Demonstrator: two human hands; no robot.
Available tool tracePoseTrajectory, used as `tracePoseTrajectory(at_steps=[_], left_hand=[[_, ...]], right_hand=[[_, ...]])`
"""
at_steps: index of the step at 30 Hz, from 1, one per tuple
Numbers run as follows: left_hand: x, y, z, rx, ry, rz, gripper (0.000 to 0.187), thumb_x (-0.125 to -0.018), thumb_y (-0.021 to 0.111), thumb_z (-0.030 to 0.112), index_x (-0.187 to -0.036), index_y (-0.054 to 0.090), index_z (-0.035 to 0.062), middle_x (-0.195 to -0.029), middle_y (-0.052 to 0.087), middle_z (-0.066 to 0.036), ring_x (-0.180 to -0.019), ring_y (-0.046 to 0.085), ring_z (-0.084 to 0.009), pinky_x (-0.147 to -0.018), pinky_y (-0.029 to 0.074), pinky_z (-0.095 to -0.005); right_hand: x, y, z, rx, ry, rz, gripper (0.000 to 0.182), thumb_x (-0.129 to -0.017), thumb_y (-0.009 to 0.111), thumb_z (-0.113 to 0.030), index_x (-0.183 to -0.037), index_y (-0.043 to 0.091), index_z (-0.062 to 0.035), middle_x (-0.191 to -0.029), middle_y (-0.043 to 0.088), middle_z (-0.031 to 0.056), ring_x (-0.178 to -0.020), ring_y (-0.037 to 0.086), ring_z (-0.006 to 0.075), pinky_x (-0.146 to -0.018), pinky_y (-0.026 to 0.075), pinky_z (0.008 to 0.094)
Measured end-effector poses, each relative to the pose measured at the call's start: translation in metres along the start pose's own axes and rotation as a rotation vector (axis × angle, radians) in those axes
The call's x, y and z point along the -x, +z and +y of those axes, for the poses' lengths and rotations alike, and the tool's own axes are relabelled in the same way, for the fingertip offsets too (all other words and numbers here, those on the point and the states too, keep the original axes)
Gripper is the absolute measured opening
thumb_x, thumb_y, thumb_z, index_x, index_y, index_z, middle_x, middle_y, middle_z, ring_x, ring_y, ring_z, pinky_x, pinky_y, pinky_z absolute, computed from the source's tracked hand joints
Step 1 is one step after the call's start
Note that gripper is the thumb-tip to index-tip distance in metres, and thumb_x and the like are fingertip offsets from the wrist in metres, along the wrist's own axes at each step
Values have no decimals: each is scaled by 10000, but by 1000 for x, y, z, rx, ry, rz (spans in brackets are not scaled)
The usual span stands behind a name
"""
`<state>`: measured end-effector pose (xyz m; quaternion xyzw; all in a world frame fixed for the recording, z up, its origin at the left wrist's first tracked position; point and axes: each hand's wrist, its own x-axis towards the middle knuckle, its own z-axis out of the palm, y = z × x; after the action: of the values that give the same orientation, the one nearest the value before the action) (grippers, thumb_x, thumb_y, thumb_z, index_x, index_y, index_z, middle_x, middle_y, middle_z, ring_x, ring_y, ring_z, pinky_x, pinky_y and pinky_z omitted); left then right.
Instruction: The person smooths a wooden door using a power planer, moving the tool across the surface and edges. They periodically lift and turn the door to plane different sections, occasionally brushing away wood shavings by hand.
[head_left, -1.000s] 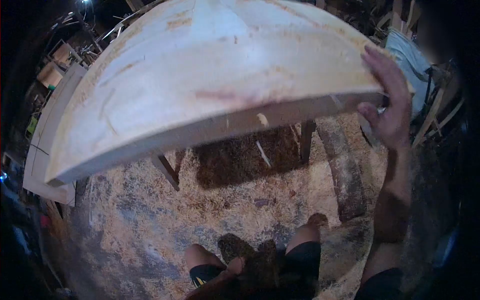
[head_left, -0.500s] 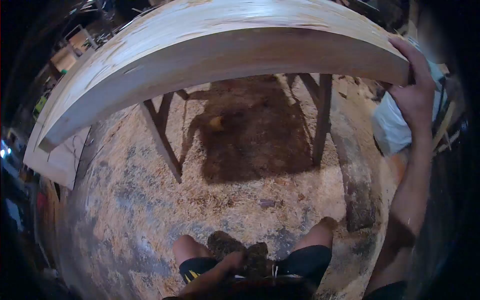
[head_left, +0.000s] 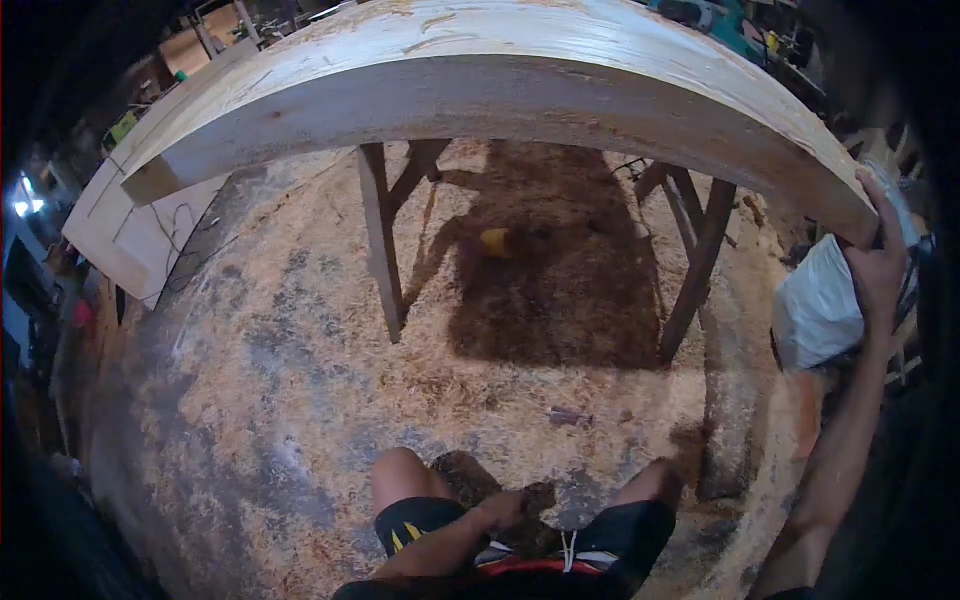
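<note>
A long, thick wooden slab [head_left: 480, 95] spans the top of the head view, pale wood shavings scattered over its upper face. My right hand [head_left: 878, 255] is closed around its right end, fingers over the top edge and thumb lower down. Low in front of my shorts is my left hand [head_left: 505, 508], away from the slab. Its fingers are in dark shadow against the dark ground behind, so I cannot tell how they are held.
Wooden trestle legs [head_left: 378, 240] hold the slab up. Shavings cover the floor [head_left: 290, 400]. A white sack [head_left: 820, 305] stands below the right end, and a pale panel [head_left: 140, 245] leans at left. A yellow object [head_left: 494, 241] lies in shadow underneath. A teal tool [head_left: 715, 25] is at the back.
The slab, trestle and sack have shifted to the right in view, and the slab's right end appears lower. My right hand has stayed on that end; my left hand remains near my lap.
</note>
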<state>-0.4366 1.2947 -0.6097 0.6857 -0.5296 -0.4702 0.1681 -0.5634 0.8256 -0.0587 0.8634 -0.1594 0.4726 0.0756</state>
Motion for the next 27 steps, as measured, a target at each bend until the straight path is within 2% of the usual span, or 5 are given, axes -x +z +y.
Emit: tracePoseTrajectory(at_steps=[7,11,18,24,27], left_hand=[[86,-63,133,70,-282,8,461,-981,521,476,-1115,704,74,-983,708,-254,-870,684,-458,-807,550,-546],[154,-104,218,52,-105,181,326,-966,594,370,-1080,717,91,-920,713,-220,-804,685,-448,-756,549,-556],[215,-386,476,94,418,652,181,-889,700,179,-1018,717,54,-867,713,-157,-797,681,-366,-734,535,-437],[111,-526,528,-417,128,715,695,-946,622,366,-1506,389,26,-1504,440,-240,-1385,416,-424,-1130,317,-570],[48,-554,523,-491,-54,693,806,-990,511,485,-1572,237,-2,-1616,261,-247,-1495,229,-450,-1171,186,-649]], right_hand=[[-2,-10,-22,76,8,-66,650,-692,794,-34,-1319,623,-44,-1319,653,156,-1245,608,301,-1089,446,393],[-16,-27,-46,183,65,-243,741,-653,834,-171,-1348,604,-53,-1375,605,173,-1294,547,387,-1088,417,492],[-57,-59,-64,111,295,-635,923,-650,866,-267,-1466,474,-88,-1553,376,188,-1460,309,417,-1154,290,566],[-112,-89,-49,-139,408,-858,801,-693,876,-354,-1375,562,-77,-1521,404,177,-1444,309,392,-1154,278,575],[-113,-70,24,-395,701,-625,500,-769,834,-267,-1168,662,-18,-1239,633,171,-1112,614,340,-972,486,457]])
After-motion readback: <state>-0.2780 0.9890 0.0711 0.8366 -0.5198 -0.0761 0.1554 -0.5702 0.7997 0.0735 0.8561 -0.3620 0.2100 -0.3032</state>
